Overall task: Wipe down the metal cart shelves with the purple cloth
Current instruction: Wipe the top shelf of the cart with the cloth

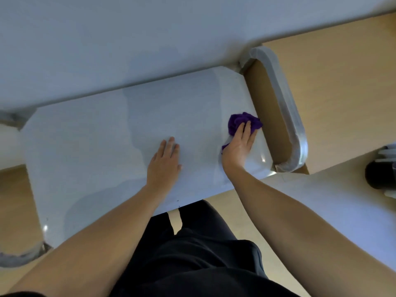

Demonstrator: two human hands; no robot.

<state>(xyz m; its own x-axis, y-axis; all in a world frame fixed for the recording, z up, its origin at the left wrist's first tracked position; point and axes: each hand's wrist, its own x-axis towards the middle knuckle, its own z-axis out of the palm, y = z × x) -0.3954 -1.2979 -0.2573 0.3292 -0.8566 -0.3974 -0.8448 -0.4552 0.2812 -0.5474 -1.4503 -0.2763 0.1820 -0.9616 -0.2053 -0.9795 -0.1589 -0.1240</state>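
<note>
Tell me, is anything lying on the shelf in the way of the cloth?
Nothing loose. Only the left hand rests flat on the shelf, to the left of the purple cloth under the right hand.

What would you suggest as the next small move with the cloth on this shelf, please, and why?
Probably sweep the right hand leftward across the shelf, pressing the purple cloth along. The cloth sits bunched at the shelf's right end beside the handle, and the broad middle stretch lies open. The left hand rests flat there, so it would likely need lifting first.
</note>
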